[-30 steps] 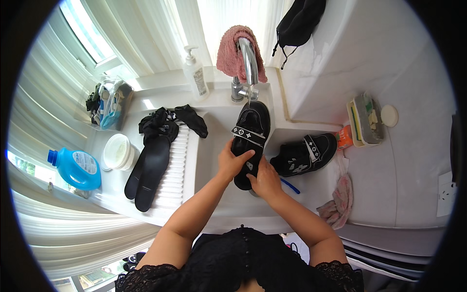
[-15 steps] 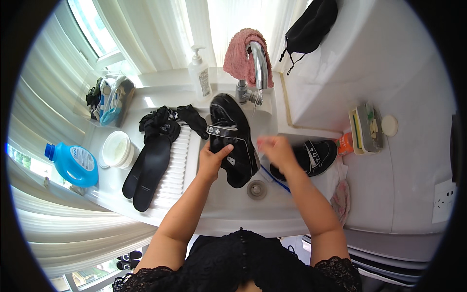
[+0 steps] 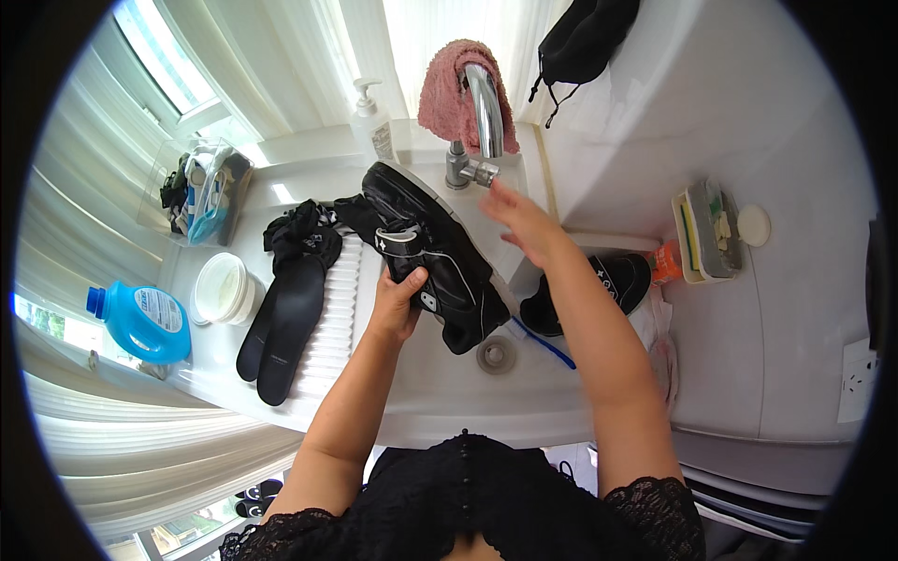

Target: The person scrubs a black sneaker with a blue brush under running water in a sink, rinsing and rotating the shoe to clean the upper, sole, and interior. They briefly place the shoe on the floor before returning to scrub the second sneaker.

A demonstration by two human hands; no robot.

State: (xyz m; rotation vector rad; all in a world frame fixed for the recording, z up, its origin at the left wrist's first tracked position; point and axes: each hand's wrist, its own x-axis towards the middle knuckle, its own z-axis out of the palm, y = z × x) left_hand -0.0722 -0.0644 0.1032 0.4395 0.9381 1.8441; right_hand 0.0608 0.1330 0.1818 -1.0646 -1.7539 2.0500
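Note:
My left hand [image 3: 398, 304] grips a black shoe [image 3: 435, 262] with a grey strap, held tilted over the sink [image 3: 426, 383]. Its thumb lies on the shoe's side, and the other fingers are hidden beneath. My right hand [image 3: 526, 224] reaches up with fingers stretched out, just below the knob of the tap [image 3: 485, 112]; whether the fingertips touch the knob I cannot tell. Over the spout hangs a pink towel [image 3: 447, 98]. A second black shoe [image 3: 622, 280] rests in the sink's right side, partly behind my right forearm. Near it lies a blue-handled brush [image 3: 547, 346].
On the left, black insoles [image 3: 290, 337] and black fabric [image 3: 304, 238] lie on the ribbed washboard [image 3: 332, 323]. Further left are a white tub [image 3: 224, 290] and a blue bottle [image 3: 145, 323]. A pump bottle [image 3: 372, 126] stands behind; a sponge holder [image 3: 706, 234] sits at right.
My right hand has moved from beside the shoe up to the tap knob, its fingers now extended. The held shoe has tilted leftward at its top. The water stream is no longer visible.

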